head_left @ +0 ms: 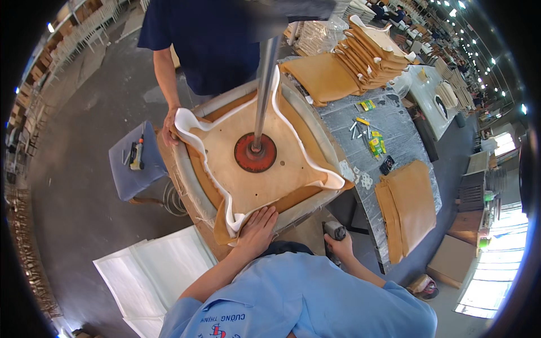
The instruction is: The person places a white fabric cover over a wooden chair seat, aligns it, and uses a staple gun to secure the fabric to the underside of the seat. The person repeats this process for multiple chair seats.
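Note:
A wooden seat panel [228,138] lies underside up on white foam [194,124] and a tan cover [293,121], within a padded grey rim [186,169]. A metal rod [266,84] with a red round pad [248,163] presses on its middle. My left hand [258,230] lies flat, fingers stretched, on the near edge of the cover and rim. Low at the right, my right hand [341,246] grips a dark staple gun [333,230], partly hidden and apart from the seat. Across from me, a co-worker's hand [170,127] rests on the far left corner.
At right, a table [403,135] bears stacked tan covers [369,56], folded tan pieces [411,203], small yellow-green boxes [376,145] and metal strips [359,129]. Another tool [136,155] lies on a blue padded stool [127,174] at left. White sheets [158,276] lie below it.

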A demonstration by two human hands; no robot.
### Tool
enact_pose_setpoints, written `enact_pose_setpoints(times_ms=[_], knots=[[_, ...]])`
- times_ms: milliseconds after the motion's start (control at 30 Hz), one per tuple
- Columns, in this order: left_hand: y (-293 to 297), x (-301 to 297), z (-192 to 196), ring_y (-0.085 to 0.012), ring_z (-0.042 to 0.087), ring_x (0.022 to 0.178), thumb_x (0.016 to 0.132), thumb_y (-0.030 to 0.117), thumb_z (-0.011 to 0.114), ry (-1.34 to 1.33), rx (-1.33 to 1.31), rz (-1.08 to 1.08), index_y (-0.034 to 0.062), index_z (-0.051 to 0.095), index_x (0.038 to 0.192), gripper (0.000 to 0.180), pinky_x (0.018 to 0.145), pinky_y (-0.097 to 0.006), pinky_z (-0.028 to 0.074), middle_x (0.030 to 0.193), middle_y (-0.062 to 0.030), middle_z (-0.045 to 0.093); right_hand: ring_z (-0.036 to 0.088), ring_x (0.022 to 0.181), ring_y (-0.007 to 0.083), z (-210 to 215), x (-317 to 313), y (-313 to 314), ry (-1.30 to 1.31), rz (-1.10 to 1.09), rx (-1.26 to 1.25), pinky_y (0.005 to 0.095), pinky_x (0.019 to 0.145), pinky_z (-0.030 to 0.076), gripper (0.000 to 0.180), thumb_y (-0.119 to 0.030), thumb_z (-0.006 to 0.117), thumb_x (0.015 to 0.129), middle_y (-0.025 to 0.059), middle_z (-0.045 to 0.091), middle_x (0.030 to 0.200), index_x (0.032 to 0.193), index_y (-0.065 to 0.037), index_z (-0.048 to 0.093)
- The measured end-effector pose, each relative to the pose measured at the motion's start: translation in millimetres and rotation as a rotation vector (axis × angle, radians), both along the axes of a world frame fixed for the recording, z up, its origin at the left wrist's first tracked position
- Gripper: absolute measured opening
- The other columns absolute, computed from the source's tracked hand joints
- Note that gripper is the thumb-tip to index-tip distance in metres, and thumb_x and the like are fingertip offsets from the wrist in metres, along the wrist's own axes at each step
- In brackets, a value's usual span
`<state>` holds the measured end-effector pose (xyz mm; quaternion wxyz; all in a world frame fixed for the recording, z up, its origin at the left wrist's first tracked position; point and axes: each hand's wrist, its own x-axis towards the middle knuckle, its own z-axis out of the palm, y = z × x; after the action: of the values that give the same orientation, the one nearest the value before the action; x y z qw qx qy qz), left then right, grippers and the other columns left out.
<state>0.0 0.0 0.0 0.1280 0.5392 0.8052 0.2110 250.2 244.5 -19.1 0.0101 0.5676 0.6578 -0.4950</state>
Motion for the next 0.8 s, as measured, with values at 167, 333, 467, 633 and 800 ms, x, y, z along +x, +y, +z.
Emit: enact_pose_setpoints(times_ms=[167,333,467,633,800], knots=[[-3,7,6,-0.0326,0.040,0.154,0.084,0.019,0.079,-0.048,0.002,0.007,0.0036,0.051,0.150,0.074,0.128,-0.046,0.031,0.164,-0.0140,0.045,0.071,0.071,0.0167,-8,30,32,-0.009,-0.020,0.013,0.0364,0.065,0.056,0.042,-0.019,0.091,0.079,0.0082,0.075,0.090,0.114,-0.004,0.073],[-9,-2,17,-0.0347,0.040,0.153,0.083,0.019,0.079,-0.066,-0.013,-0.044,0.0035,0.051,0.151,0.075,0.127,-0.047,0.032,0.164,-0.0148,0.045,0.073,0.075,0.0180,-28,46,50,0.008,-0.124,0.011,0.0367,0.068,0.058,0.045,-0.021,0.091,0.080,0.0081,0.076,0.093,0.117,-0.005,0.073],[-17,-5,16,-0.0376,0.043,0.151,0.081,0.020,0.080,-0.024,-0.020,-0.057,0.0042,0.053,0.149,0.075,0.126,-0.050,0.033,0.161,-0.0172,0.048,0.070,0.067,0.0149,-39,34,55,0.042,-0.209,-0.009,0.0327,0.058,0.056,0.048,-0.027,0.093,0.079,0.0065,0.076,0.091,0.120,-0.010,0.074],[-19,-11,15,-0.0370,0.047,0.148,0.080,0.023,0.081,0.002,-0.004,-0.064,0.0049,0.058,0.145,0.072,0.125,-0.050,0.034,0.159,-0.0170,0.052,0.070,0.067,0.0166,-30,20,59,-0.006,-0.208,-0.111,0.0350,0.062,0.058,0.050,-0.034,0.093,0.078,0.0051,0.076,0.086,0.118,-0.012,0.074],[-7,-8,-6,-0.0368,0.050,0.145,0.075,0.014,0.085,-0.002,0.088,-0.104,0.0044,0.060,0.141,0.072,0.122,-0.051,0.038,0.155,-0.0167,0.054,0.075,0.098,0.0299,-46,53,60,-0.077,-0.260,0.092,0.0424,0.090,0.058,0.058,-0.038,0.092,0.075,0.0116,0.080,0.107,0.124,-0.014,0.074]])
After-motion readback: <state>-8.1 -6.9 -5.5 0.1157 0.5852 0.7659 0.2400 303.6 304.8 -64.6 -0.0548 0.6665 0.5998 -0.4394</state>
